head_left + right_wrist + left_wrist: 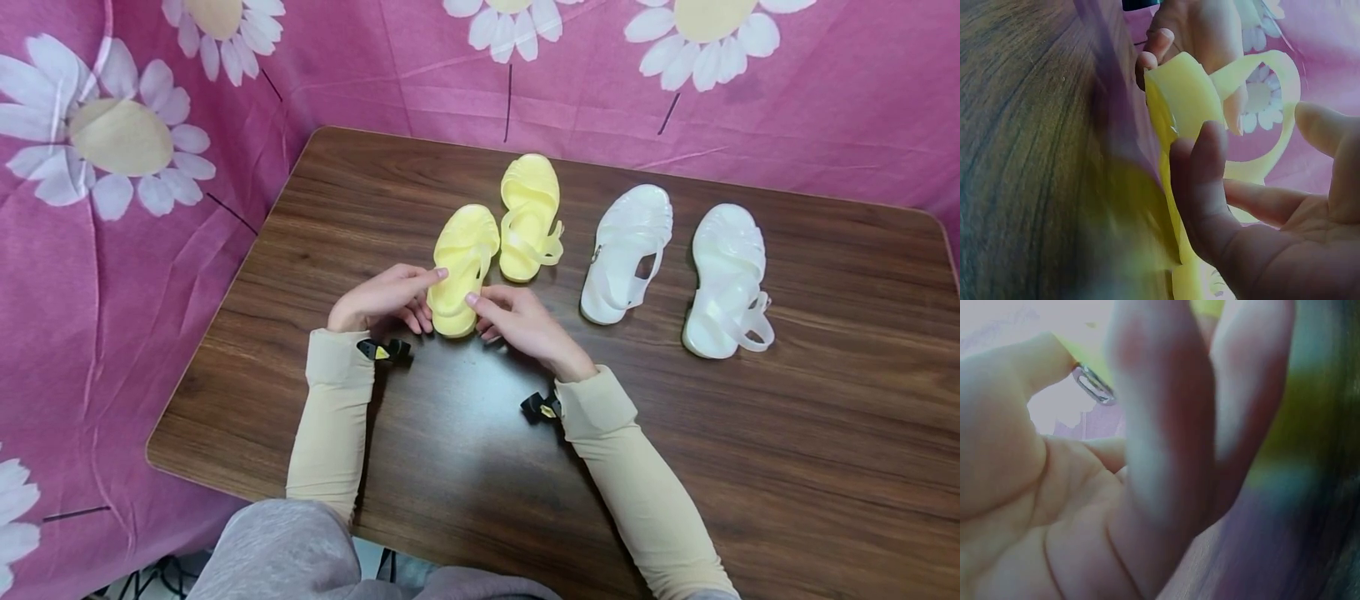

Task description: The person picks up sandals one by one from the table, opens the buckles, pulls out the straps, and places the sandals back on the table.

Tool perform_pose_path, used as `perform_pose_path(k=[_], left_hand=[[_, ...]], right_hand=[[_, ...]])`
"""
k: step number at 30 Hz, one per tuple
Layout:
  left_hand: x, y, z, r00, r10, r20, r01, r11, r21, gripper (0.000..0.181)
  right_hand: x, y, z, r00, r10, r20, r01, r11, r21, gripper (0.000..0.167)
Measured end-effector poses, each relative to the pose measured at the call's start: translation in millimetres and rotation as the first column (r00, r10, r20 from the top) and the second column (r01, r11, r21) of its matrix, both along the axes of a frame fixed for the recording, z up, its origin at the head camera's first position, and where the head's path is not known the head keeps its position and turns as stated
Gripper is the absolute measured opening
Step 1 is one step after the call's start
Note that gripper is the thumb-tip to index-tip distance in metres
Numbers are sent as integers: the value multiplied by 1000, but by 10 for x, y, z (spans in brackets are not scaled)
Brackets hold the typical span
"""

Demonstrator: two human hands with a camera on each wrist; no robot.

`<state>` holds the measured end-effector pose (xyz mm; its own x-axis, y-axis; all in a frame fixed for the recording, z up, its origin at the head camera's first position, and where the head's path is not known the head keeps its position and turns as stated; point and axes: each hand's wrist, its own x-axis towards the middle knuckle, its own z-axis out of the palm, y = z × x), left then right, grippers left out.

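My left hand [384, 298] holds the left side of the nearer yellow sandal [453, 292], thumb at its edge. In the left wrist view, the left thumb lies by a small metal buckle [1094, 386] on the sandal. On the other side, my right hand [521, 321] grips the same sandal near its heel. The right wrist view shows the fingers [1207, 169] of that hand against the heel's side and its thumb at the looped strap [1272, 62]. Another yellow sandal [529, 187] lies just behind, toe pointing away.
Two white sandals, one nearer the middle [636, 218] and one farther right [729, 243], lie on the brown wooden table [825, 467]. A pink cloth [577, 108] with large daisies hangs behind and at the left.
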<state>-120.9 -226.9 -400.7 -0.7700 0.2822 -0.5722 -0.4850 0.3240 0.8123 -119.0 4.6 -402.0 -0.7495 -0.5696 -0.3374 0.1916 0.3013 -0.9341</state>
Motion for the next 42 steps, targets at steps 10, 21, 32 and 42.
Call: perform_pose_path(k=[10,21,32,42], left_hand=[[-37,16,-28,996,84,27,-85,996,37,46],[-54,37,-29,984,178,-11,-177,982,66,44],[-77,147,-38,947,314,-71,-311,949,52,39],[-108,204,-27,901,412,-140,-412,911,29,48]], right_hand=[[-4,-6,6,994,-11,-105,12,1000,5,43],[-7,-27,7,992,-64,-104,62,998,-25,54],[-23,-49,-23,986,-67,-150,66,998,-13,56],[-94,-161,-65,978,-99,-184,96,995,-23,56]])
